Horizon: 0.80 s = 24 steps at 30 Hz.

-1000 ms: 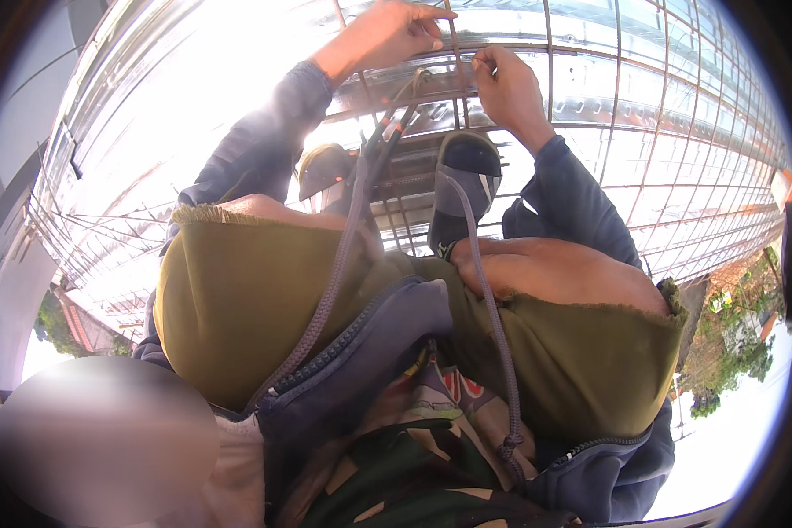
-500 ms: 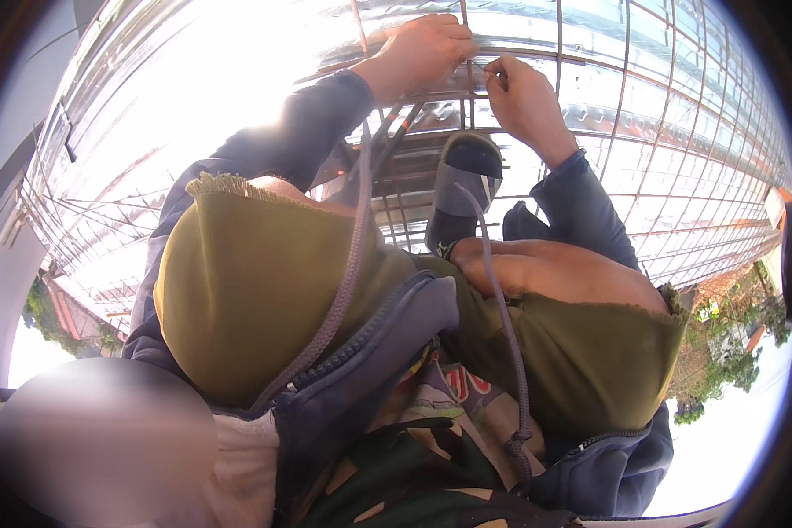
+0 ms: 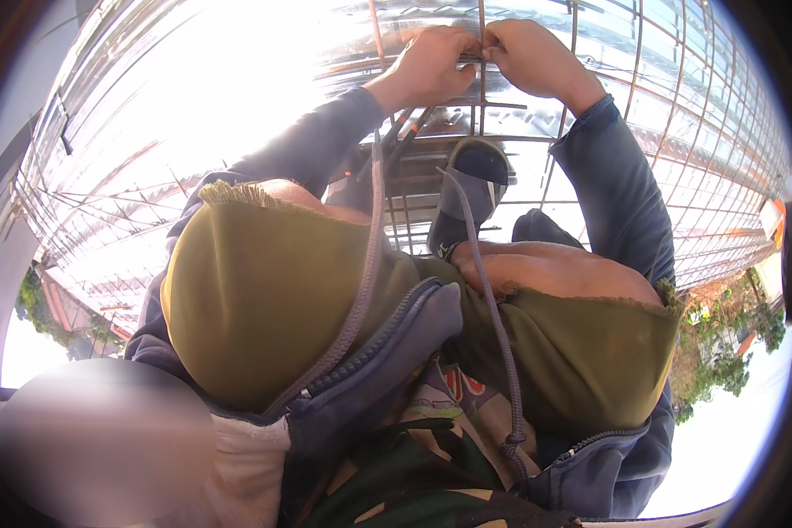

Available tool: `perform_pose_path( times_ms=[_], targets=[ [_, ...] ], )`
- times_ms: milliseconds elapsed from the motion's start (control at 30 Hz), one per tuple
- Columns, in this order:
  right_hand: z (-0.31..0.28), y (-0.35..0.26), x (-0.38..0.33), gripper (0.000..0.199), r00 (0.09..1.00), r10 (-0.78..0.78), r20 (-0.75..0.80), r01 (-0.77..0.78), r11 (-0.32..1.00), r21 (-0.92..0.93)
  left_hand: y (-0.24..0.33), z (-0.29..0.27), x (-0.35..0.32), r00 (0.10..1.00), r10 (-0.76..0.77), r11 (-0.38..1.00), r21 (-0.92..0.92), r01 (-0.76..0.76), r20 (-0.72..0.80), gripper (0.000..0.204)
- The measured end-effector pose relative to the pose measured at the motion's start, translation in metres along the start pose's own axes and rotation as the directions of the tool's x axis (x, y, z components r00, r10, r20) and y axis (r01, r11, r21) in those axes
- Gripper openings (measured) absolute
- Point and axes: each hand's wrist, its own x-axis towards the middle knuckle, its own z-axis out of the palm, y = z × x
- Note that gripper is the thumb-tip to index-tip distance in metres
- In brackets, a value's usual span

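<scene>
Shiny sheeting (image 3: 194, 114) glares on the left, below the brown mesh (image 3: 722, 106) that runs across to the right. The left grip (image 3: 429, 66) has come across to the rod (image 3: 482, 92) in front of the person: a second ago one finger pointed past it, and now the fingers bend in toward it, thumb set lower with a gap showing. Whether the tips pinch anything I cannot tell. The right grip (image 3: 537, 60) was just beside the rod and now reaches it from the other side, its bent fingers next to the left ones. Its tips look close together, but what is between them is too small to tell. Both are thus at one spot on the rod, which suggests close fingerwork needing the two together.

A grey wall (image 3: 26, 79) curves along the far left edge, with bright sheeting between it and the left sleeve (image 3: 317, 132). Dark handles (image 3: 414, 130) with orange bands lie just below the left grip, taking up room there. A cord (image 3: 361, 290) hangs near that sleeve. The right foot (image 3: 477, 167) is below the rod. Past the right sleeve (image 3: 616, 176) the mesh stretches toward greenery (image 3: 730, 339).
</scene>
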Motion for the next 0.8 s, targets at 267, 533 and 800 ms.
perform_pose_path(
  times_ms=[267, 533, 800],
  targets=[
    [0.001, 0.007, 0.008, 0.012, 0.999, 0.045, -0.02, -0.044, 0.999, 0.015, -0.009, 0.015, -0.004, 0.989, -0.102, 0.977, -0.201, 0.078, -0.11, 0.054],
    [0.025, 0.013, -0.022, 0.011, 0.97, 0.126, -0.206, -0.15, 0.983, -0.106, -0.01, 0.026, -0.002, 0.969, 0.003, 0.987, -0.156, -0.043, -0.249, 0.047],
    [0.062, -0.045, -0.06, 0.026, 0.966, 0.108, -0.237, -0.143, 0.98, -0.14, -0.003, -0.013, 0.034, 0.987, -0.088, 0.992, -0.079, 0.099, 0.134, 0.031]
  ],
)
